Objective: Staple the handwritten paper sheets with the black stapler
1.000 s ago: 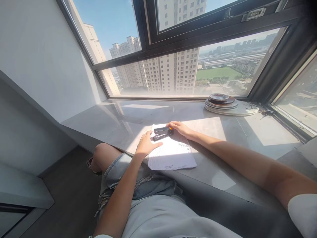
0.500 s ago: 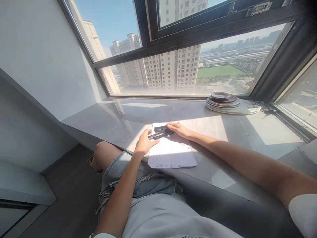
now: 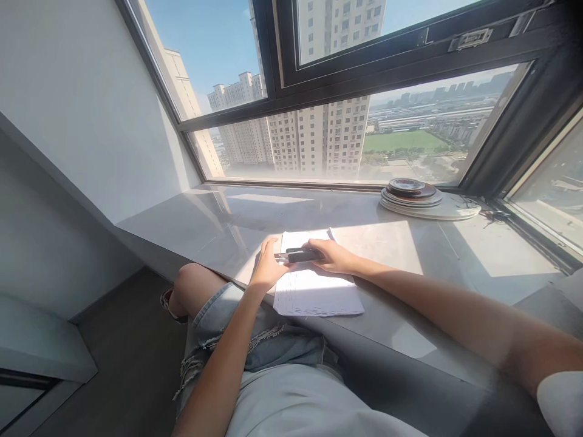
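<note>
A black stapler [image 3: 303, 256] lies across both my hands above a stack of white paper [image 3: 319, 294]. Its silvery metal part sticks out toward the left. My left hand [image 3: 268, 264] is curled round that metal end, thumb on the near side and fingers on the far side. At the other end, my right hand [image 3: 332, 255] grips the black body, its thumb hidden from me. Printed or written lines show along the left and near edges of the paper.
A stack of plates [image 3: 412, 197] stands near the window at the right, with dark cords [image 3: 496, 215] beside it. The pale stone sill [image 3: 378, 237] ends at a near edge above my legs. A wall [image 3: 91, 121] bounds the left.
The stapler's parts, spread apart before, lie closer together now. My right hand has come nearer and wraps more fully round the black body. The view has tipped slightly upward.
</note>
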The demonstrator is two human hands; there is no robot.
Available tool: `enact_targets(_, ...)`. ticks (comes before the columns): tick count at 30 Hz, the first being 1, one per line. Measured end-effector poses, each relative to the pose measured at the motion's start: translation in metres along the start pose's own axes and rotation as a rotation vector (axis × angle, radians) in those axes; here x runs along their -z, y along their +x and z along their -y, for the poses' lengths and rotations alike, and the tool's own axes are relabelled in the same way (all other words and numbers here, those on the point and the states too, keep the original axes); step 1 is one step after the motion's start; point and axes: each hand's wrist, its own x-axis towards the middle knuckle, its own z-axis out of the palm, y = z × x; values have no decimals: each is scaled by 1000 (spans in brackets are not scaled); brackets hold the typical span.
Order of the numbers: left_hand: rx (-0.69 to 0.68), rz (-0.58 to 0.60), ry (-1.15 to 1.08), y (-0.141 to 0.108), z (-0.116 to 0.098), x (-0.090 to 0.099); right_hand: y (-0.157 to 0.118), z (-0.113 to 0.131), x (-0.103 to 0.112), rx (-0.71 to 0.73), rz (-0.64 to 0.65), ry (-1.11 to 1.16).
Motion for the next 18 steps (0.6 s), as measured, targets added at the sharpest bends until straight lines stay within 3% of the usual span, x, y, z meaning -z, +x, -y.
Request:
enact_targets(4, -106, -215, -308, -5, -9, -4, -3, -6, -7, 64, -140, -108)
enact_targets(6, -8, -228, -576, -6, -11, -9, -3, -6, -10, 119, -190, -223)
enact_targets(9, 266, -204, -928, -3, -8, -16, -3, 1, -11, 195, -160, -456)
enact_targets(11, 370, -146, -1048, 0, -4, -20, -3, 8, -10, 209, -107, -596)
enact_targets(18, 348, 57, -1089, 0, 3, -21, -6, 15, -6, 265, -45, -819)
